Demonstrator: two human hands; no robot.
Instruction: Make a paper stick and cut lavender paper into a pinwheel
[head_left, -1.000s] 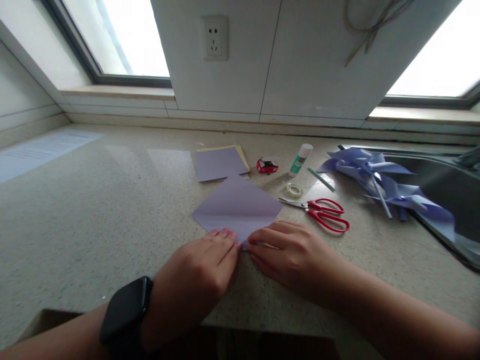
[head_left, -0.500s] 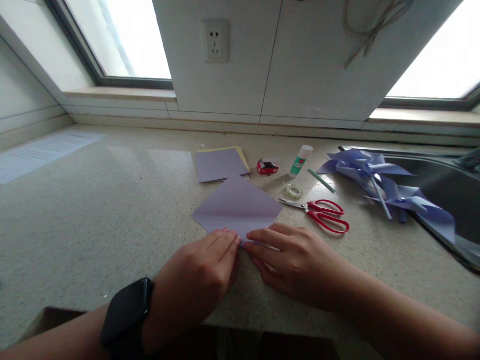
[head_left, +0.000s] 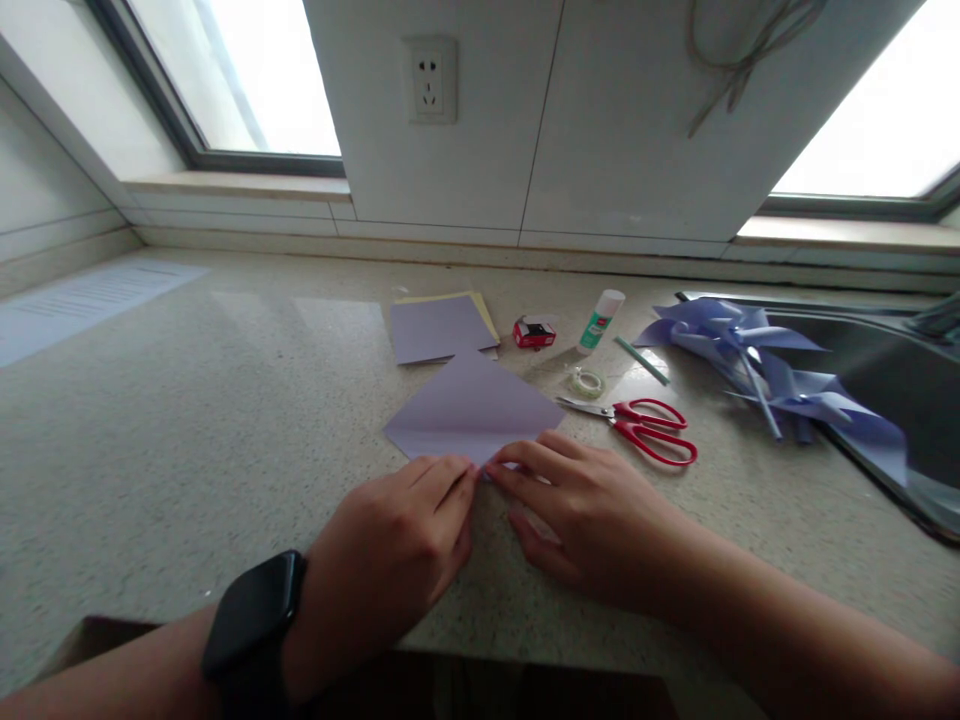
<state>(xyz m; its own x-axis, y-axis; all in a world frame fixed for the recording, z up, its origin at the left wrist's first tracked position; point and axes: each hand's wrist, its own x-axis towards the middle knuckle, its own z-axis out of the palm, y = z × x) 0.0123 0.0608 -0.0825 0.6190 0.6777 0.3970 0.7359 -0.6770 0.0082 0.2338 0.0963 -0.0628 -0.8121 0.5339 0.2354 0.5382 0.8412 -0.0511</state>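
Observation:
A square sheet of light purple paper [head_left: 476, 400] lies cornerwise on the counter, with a crease running across its lower part. My left hand [head_left: 409, 530], its wrist wearing a black watch, pinches the sheet's near corner with closed fingers. Against the same corner, from the other side, press the fingertips of my right hand [head_left: 581, 500], its thumb lower on the counter. The corner itself is mostly hidden under the fingertips. Scissors with red handles [head_left: 652, 430] lie just right of the sheet, next to a small roll of tape [head_left: 586, 382].
Behind the sheet are a stack of purple and yellow paper [head_left: 442, 328], a small red box [head_left: 534, 332], a glue stick [head_left: 600, 322] and a green stick [head_left: 642, 360]. Purple paper pinwheels [head_left: 750, 350] rest by the sink [head_left: 892, 350]. A printed page [head_left: 97, 300] lies far left.
Both hands have shifted slightly forward at the paper's near corner. The right thumb now sits farther from its fingers. The sheet has stayed nearly in place.

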